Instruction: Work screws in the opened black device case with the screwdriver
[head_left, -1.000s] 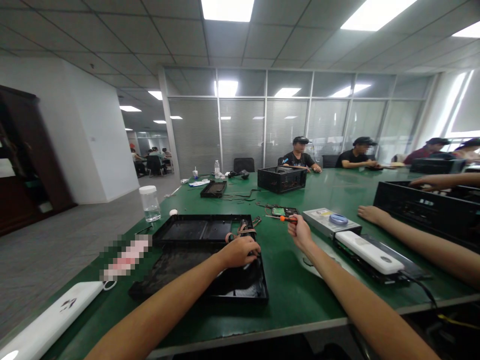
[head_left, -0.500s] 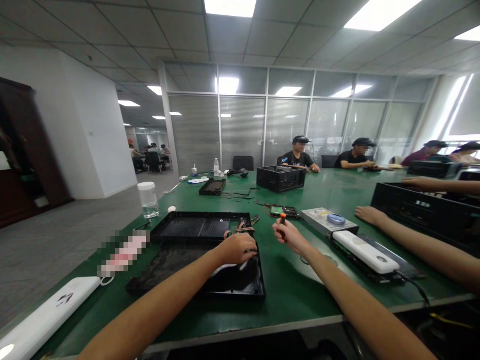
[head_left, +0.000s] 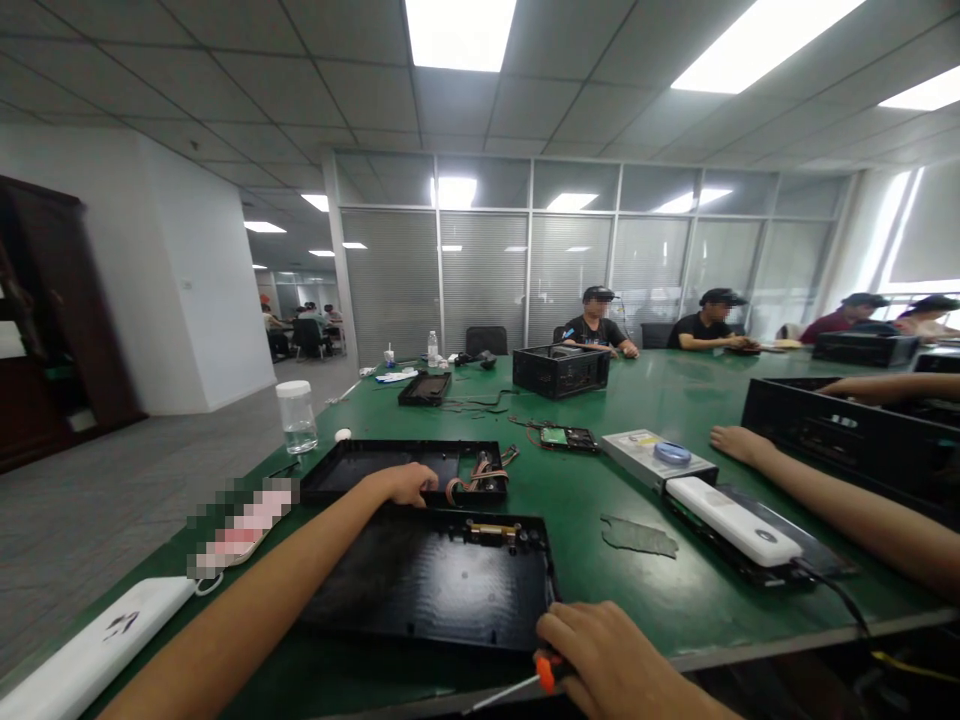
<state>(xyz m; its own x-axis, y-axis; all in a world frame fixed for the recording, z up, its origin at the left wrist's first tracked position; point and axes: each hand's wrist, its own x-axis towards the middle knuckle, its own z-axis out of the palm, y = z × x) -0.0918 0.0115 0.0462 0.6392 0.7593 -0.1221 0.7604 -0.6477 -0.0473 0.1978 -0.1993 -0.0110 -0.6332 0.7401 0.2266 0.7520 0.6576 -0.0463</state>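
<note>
An open office is shown under a grid ceiling [head_left: 315, 60] of square tiles, lit by bright rectangular light panels [head_left: 459, 30]. The far side is closed by a glass partition [head_left: 570, 270] hung with grey blinds, and daylight is admitted through a window [head_left: 915, 240] at the right. A white wall [head_left: 202, 290] and a dark wooden cabinet [head_left: 45, 310] are seen on the left above grey carpet [head_left: 112, 490]. The middle is filled by a long green desk [head_left: 675, 390], and a black chair [head_left: 487, 340] is set at its far end.

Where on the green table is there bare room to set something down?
Bare green table lies beyond the silver drive, toward the black crate. A smaller patch lies right of the near black tray, around the grey scrap. The near edge is crowded.
</note>
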